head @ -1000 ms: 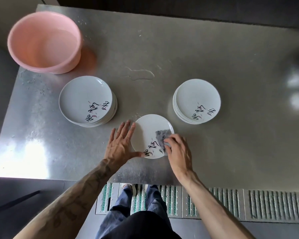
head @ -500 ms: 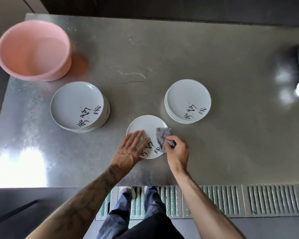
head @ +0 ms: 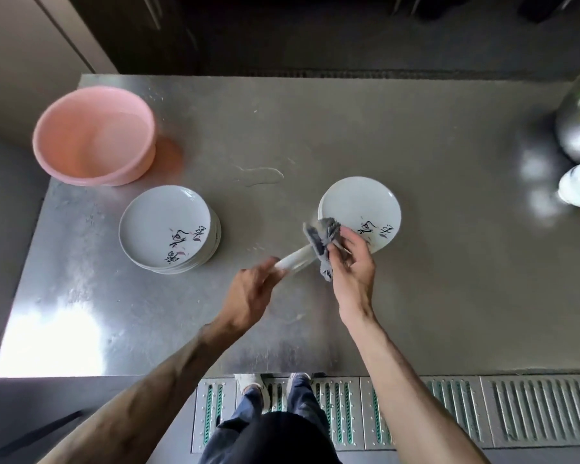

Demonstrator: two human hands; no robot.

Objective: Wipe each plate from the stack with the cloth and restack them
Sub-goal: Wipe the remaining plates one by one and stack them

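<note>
Tabletop [head: 449, 296]: wet steel.
Left hand [head: 248, 296]: fingers grip tilted plate [head: 298, 258].
Right hand [head: 352, 266]: fingers pinch cloth [head: 322, 243], wiping.
Next: probably restacking gently.

black brush-script chars on left plate stack [head: 161, 216], right stack [head: 355, 202], unreadable

Left hand [head: 252, 292] and right hand [head: 353, 266] (fingers curled) near together.
</note>
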